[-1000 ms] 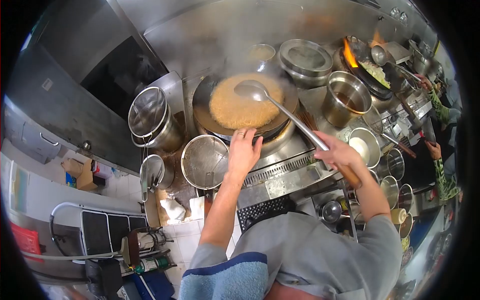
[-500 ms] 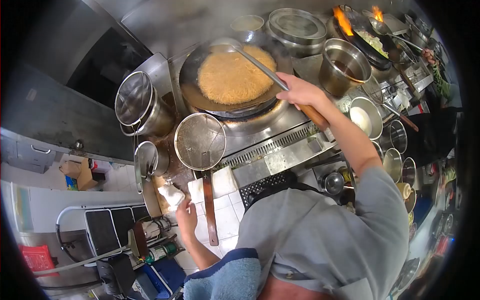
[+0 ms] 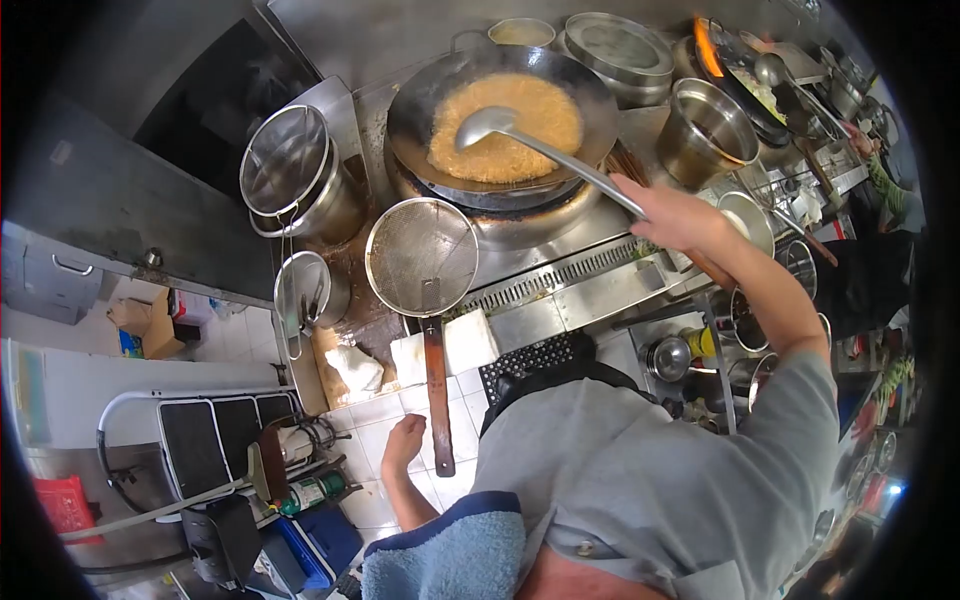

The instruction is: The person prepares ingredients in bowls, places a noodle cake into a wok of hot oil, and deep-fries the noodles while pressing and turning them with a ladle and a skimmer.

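Note:
My right hand [image 3: 682, 217] is wrapped around the long handle of a wok ladle [image 3: 488, 126]. The ladle's bowl is over the near part of a black wok [image 3: 408, 112], which sits on a burner at the back. Inside the wok is a golden-brown, bubbling mass [image 3: 545, 105]; I cannot make out what it is. Low at my side, my left hand [image 3: 404, 440] hangs with fingers curled and nothing visible in it. Close to it is the wooden handle of a round mesh strainer [image 3: 423, 258], which lies across the counter edge and sticks out over the floor.
Left of the wok stand a pot topped with a sieve [image 3: 288, 165] and a smaller pot [image 3: 312, 290]. White cloths [image 3: 355, 370] lie on the counter's edge. To the right are a steel pot [image 3: 706, 130] and a second wok with flame [image 3: 708, 45], where another person works.
The ladle's bowl has come from the wok's far left side toward its near middle. My right hand has drawn back to the right; my left hand is slightly lower. The whole view has shifted a little.

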A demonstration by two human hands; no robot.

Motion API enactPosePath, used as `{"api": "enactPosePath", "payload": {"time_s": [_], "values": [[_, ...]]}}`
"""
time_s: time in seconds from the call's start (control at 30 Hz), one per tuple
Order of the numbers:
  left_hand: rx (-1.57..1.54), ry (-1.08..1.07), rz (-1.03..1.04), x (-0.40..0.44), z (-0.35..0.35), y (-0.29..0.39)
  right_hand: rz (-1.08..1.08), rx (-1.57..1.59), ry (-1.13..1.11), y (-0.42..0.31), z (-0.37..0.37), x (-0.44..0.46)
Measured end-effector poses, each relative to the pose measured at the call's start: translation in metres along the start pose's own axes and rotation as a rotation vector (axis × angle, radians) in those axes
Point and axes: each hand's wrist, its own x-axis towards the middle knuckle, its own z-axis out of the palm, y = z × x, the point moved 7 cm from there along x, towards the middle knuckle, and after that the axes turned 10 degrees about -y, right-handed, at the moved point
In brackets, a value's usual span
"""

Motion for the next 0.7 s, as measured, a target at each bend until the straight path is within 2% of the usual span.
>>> {"api": "enactPosePath", "payload": {"time_s": [0.07,0.17,0.23,0.27,0.3,0.33,0.4,0.53,0.57,0.7], "values": [[-0.318,-0.14,-0.069,0.006,0.008,-0.01,0.086,-0.071,0.056,-0.006,0.003,-0.031],[-0.748,-0.392,0.02,-0.006,0.021,0.014,-0.044,-0.092,0.167,-0.007,0.012,-0.06],[-0.976,-0.534,0.095,-0.013,0.038,0.023,0.072,0.184,0.001,-0.027,0.004,-0.072],[-0.988,-0.529,0.121,-0.017,0.044,0.029,0.131,0.323,-0.078,-0.032,0.005,-0.077],[-0.998,-0.523,0.15,-0.021,0.05,0.039,0.005,0.587,-0.051,-0.026,0.015,-0.073],[-1.008,-0.516,0.181,-0.023,0.056,0.046,-0.039,0.704,-0.088,-0.018,0.023,-0.063],[-1.018,-0.411,0.211,-0.018,0.064,0.044,-0.131,0.938,-0.17,0.001,0.034,-0.039],[-0.835,-0.022,0.238,-0.046,0.065,0.089,-0.058,0.656,0.12,0.011,0.034,-0.021],[-0.804,0.074,0.26,-0.051,0.068,0.093,-0.09,0.705,0.145,0.01,0.028,-0.022],[-0.759,0.347,0.287,-0.039,0.078,0.097,-0.271,0.984,-0.076,0.041,0.01,0.003]]}}
